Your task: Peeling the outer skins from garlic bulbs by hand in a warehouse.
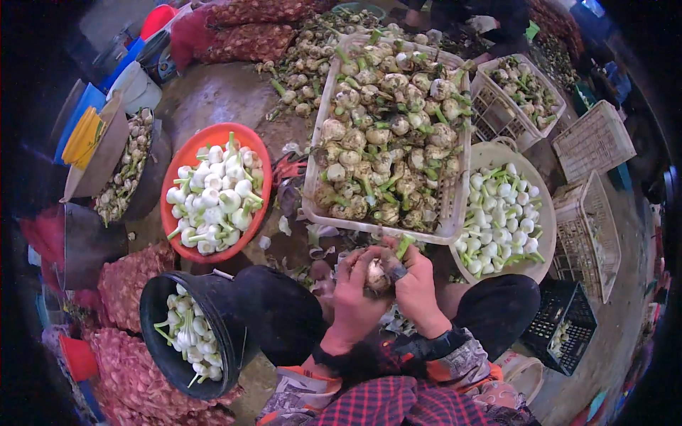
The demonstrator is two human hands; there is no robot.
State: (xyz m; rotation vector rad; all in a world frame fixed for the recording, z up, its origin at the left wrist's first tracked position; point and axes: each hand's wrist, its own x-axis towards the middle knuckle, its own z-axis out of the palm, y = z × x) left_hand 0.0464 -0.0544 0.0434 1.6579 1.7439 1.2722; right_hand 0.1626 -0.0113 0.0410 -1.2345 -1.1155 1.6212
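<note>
Low in front of my body, both hands meet around one garlic bulb [377, 277], partly peeled, with a short green stem sticking up past my right hand. My left hand [354, 292] has its fingers curled round the bulb's left side. On the other side my right hand [418, 285] closes with thumb and fingers near the stem; a dark wrap or band shows at the thumb. Just beyond my hands stands a pale plastic crate [386, 231] heaped with dirty, unpeeled garlic [398, 135]. Whether a small tool sits between the fingers is hidden.
Cleaned white garlic fills a red basin [266, 163] at left, a black bucket [231, 355] beside my left knee and a beige basin [545, 213] at right. Crates [593, 136] line the right. Red mesh sacks [135, 284] lie left. A person's hand [484, 24] shows at the back.
</note>
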